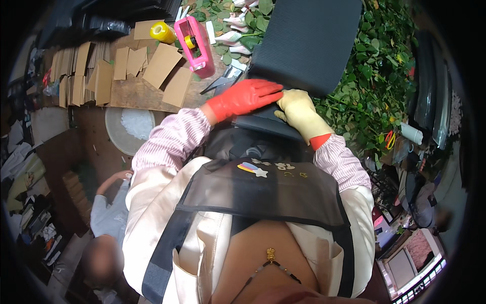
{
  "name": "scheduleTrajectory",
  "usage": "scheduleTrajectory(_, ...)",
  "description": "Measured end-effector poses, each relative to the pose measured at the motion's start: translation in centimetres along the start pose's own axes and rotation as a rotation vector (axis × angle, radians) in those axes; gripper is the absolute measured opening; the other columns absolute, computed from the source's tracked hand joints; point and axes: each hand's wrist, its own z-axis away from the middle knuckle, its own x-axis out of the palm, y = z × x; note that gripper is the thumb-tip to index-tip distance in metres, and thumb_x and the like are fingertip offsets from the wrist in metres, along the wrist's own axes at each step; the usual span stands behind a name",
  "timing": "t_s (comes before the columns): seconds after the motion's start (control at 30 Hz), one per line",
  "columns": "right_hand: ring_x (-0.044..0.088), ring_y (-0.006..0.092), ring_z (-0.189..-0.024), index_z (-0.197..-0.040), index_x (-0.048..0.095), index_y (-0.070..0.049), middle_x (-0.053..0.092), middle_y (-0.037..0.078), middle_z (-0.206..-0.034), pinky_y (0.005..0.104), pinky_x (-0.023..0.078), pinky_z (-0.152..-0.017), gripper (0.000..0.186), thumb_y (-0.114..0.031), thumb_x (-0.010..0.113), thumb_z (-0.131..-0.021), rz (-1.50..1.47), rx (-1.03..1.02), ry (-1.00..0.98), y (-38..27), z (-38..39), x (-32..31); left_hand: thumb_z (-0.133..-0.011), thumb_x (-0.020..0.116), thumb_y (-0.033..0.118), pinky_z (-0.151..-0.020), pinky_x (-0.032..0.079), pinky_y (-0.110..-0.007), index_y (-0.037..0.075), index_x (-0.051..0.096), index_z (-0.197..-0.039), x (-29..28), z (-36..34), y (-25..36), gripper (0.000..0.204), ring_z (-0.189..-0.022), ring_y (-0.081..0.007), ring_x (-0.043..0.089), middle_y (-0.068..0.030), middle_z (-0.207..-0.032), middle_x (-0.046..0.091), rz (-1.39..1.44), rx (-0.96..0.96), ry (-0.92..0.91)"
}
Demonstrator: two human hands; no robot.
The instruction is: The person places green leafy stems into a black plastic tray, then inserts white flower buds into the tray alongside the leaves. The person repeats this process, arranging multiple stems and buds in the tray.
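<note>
A black corrugated sheet (306, 45) lies on the table in front of me, with a narrow part bent up along its near edge. My left hand (243, 99), in a red glove, rests flat on that near part with its fingers stretched out to the right. My right hand (301, 110), in a pale yellow glove, is beside the left fingertips. Its fingers are bent and closed on the sheet's near part, the thumb toward the left. What lies under both palms is hidden.
Left of the sheet stand a pink tape dispenser (195, 48), a yellow tape roll (162, 32) and a bladed tool (225, 80). Cardboard pieces (162, 66) lie farther left. Wrapped flower heads (235, 38) are behind. Leafy stems (372, 86) cover the right. Another person (109, 218) is at lower left.
</note>
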Motion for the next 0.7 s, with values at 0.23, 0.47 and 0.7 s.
scheduleTrajectory(0.23, 0.071, 0.0373, -0.103, -0.121, 0.072, -0.01, 0.075, 0.016, -0.108, 0.0476, 0.057, -0.087, 0.039, -0.025, 0.079, -0.085, -0.25, -0.21, 0.163, 0.7, 2.6, -0.9, -0.095, 0.066, 0.048, -0.128, 0.023, -0.048, 0.009, 0.042, -0.159, 3.4, 1.7, 0.7, 0.079, -0.155, -0.0322, 0.033, -0.0156, -0.166, 0.037, 0.094, -0.348, -0.255)
scheduleTrajectory(0.47, 0.07, 0.0356, -0.108, -0.132, 0.065, -0.008, 0.073, 0.018, -0.118, 0.0448, 0.057, -0.092, 0.056, -0.027, 0.083, -0.082, -0.07, -0.018, 0.789, -2.1, -1.0, -6.9, -0.092, 0.066, 0.054, -0.118, 0.035, -0.049, 0.005, 0.052, -0.147, 3.7, 1.8, 0.6, 0.074, -0.138, -0.0344, 0.049, -0.0164, -0.146, 0.056, 0.061, -0.341, -0.396)
scheduleTrajectory(0.7, 0.072, 0.0377, -0.096, -0.124, 0.072, -0.013, 0.076, 0.018, -0.106, 0.0474, 0.057, -0.085, 0.04, -0.033, 0.077, -0.09, -0.14, -0.013, 0.337, -2.6, -3.5, -11.1, -0.091, 0.067, 0.054, -0.12, 0.033, -0.049, 0.007, 0.049, -0.152, 4.6, 2.9, 0.4, 0.079, -0.142, -0.0369, 0.046, -0.0172, -0.152, 0.053, 0.146, -0.343, -0.143)
